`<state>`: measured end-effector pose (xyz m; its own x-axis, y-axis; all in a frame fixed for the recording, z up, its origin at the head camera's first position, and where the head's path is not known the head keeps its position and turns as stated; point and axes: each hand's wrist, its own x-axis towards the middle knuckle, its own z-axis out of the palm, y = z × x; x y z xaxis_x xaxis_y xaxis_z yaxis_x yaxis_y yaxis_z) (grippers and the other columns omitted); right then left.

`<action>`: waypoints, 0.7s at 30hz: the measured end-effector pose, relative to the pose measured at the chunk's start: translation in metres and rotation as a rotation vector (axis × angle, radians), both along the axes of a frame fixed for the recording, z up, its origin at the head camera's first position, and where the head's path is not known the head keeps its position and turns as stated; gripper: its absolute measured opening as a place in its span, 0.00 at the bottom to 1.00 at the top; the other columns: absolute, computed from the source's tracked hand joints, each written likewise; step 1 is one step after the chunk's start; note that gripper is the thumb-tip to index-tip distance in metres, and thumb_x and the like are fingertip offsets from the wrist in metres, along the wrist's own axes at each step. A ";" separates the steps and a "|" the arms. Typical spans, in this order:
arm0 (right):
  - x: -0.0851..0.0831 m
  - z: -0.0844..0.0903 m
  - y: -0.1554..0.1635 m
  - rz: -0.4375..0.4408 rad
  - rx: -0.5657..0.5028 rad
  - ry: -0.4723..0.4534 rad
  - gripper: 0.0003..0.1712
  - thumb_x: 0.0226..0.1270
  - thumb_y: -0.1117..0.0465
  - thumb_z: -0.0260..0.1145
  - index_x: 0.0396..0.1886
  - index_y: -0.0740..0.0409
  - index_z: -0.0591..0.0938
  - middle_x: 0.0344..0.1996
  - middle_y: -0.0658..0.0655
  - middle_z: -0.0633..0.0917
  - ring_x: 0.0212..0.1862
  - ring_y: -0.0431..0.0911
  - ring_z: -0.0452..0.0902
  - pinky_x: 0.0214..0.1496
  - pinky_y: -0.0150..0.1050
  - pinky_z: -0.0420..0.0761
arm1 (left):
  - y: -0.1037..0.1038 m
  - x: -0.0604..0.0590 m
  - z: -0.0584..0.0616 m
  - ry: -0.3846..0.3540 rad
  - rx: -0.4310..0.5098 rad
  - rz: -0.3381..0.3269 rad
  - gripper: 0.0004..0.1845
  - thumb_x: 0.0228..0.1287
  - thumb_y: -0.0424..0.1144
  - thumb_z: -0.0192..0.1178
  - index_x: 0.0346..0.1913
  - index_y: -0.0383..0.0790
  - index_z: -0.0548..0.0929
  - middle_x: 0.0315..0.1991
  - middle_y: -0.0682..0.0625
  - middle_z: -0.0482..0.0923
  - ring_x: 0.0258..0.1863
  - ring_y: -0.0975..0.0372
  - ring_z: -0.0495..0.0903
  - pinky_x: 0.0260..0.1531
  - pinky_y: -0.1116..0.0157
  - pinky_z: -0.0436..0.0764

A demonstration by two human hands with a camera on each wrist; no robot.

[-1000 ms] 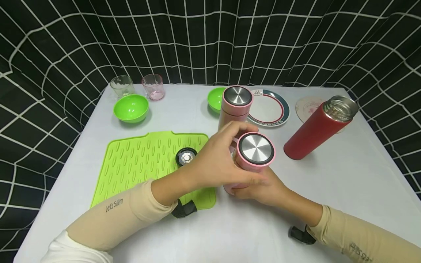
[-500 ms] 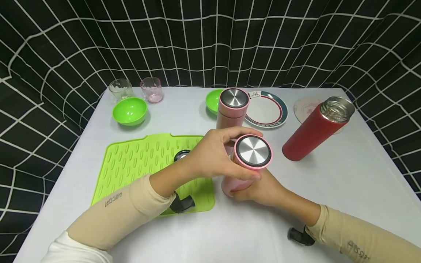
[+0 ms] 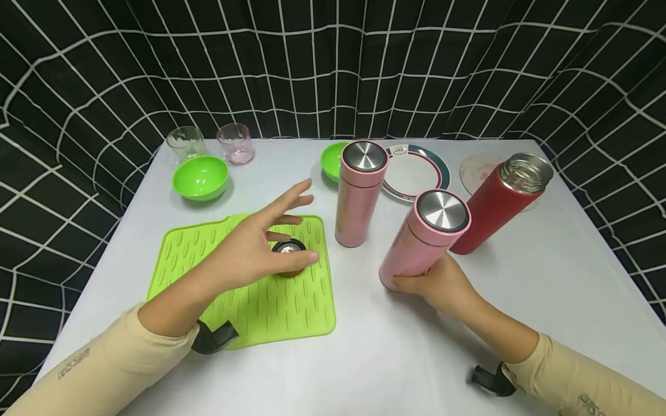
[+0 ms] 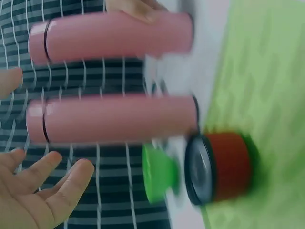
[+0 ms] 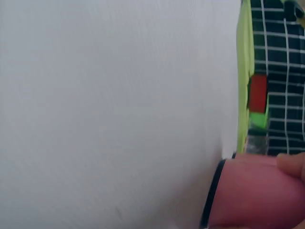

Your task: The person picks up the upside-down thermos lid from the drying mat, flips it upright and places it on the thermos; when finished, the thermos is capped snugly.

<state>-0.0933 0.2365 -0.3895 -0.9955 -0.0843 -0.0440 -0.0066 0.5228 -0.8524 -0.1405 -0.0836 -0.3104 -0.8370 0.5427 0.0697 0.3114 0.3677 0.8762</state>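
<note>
My right hand (image 3: 437, 283) grips the lower body of a pink flask (image 3: 424, 240) with a steel lid; the flask tilts to the right on the white table (image 3: 395, 352). The same pink flask (image 4: 112, 36) crosses the top of the left wrist view. My left hand (image 3: 260, 245) hovers open, fingers spread, over a red cap with a black top (image 3: 288, 249) that lies on the green mat (image 3: 244, 300). That red cap (image 4: 219, 167) shows clearly in the left wrist view. A second pink flask (image 3: 359, 193) stands upright behind.
A red flask (image 3: 499, 202) without its cap stands right of the tilted one. Two green bowls (image 3: 200, 176), two glasses (image 3: 235, 141), a striped plate (image 3: 416, 170) and a pale saucer (image 3: 476, 170) line the far edge. A black grid curtain (image 3: 333, 63) surrounds the table.
My left hand let go of the pink flask's top and moved left over the red cap. My right hand carried the flask to the right, beside the red flask, and tilted it.
</note>
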 end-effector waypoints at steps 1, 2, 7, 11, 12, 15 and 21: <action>-0.005 0.001 0.001 -0.011 -0.002 -0.012 0.34 0.47 0.63 0.80 0.54 0.64 0.74 0.45 0.59 0.81 0.43 0.50 0.75 0.45 0.39 0.78 | -0.007 -0.003 -0.002 0.016 -0.037 0.016 0.49 0.55 0.48 0.74 0.75 0.70 0.55 0.70 0.60 0.64 0.62 0.61 0.71 0.56 0.55 0.75; -0.010 0.001 0.001 -0.027 -0.005 -0.017 0.34 0.48 0.64 0.80 0.54 0.65 0.74 0.45 0.60 0.81 0.44 0.50 0.75 0.45 0.40 0.78 | -0.014 -0.007 -0.006 0.031 -0.085 0.029 0.48 0.55 0.50 0.73 0.75 0.69 0.56 0.70 0.61 0.63 0.63 0.60 0.70 0.57 0.54 0.74; -0.038 -0.001 0.006 -0.125 0.003 -0.029 0.33 0.51 0.65 0.76 0.56 0.67 0.71 0.48 0.63 0.79 0.46 0.52 0.74 0.49 0.43 0.75 | -0.031 -0.020 -0.024 0.107 -0.343 0.031 0.44 0.51 0.57 0.73 0.73 0.61 0.65 0.70 0.57 0.65 0.67 0.55 0.65 0.61 0.50 0.69; -0.057 -0.001 0.009 -0.175 -0.018 -0.029 0.35 0.52 0.65 0.74 0.58 0.66 0.69 0.50 0.63 0.78 0.50 0.54 0.73 0.54 0.45 0.71 | -0.032 -0.027 -0.036 0.123 -0.487 0.017 0.48 0.44 0.64 0.74 0.71 0.57 0.69 0.67 0.50 0.69 0.66 0.53 0.67 0.62 0.48 0.68; -0.061 0.000 0.009 -0.182 -0.020 -0.029 0.35 0.51 0.64 0.75 0.58 0.65 0.69 0.50 0.62 0.78 0.50 0.54 0.72 0.54 0.46 0.71 | -0.031 -0.029 -0.037 0.124 -0.516 0.016 0.50 0.42 0.65 0.74 0.71 0.56 0.69 0.66 0.49 0.70 0.65 0.52 0.68 0.60 0.48 0.69; -0.069 0.000 0.008 -0.193 -0.010 -0.033 0.37 0.51 0.62 0.76 0.59 0.64 0.69 0.51 0.62 0.78 0.51 0.54 0.72 0.56 0.47 0.70 | -0.027 -0.031 -0.044 0.119 -0.588 0.002 0.54 0.38 0.66 0.76 0.71 0.51 0.69 0.62 0.48 0.73 0.60 0.53 0.73 0.56 0.49 0.73; -0.071 -0.001 0.006 -0.195 0.019 -0.036 0.38 0.52 0.61 0.76 0.60 0.64 0.68 0.51 0.63 0.78 0.53 0.56 0.72 0.56 0.49 0.71 | -0.018 -0.033 -0.055 0.125 -0.690 -0.045 0.53 0.38 0.59 0.79 0.69 0.43 0.71 0.60 0.46 0.75 0.58 0.52 0.75 0.54 0.49 0.75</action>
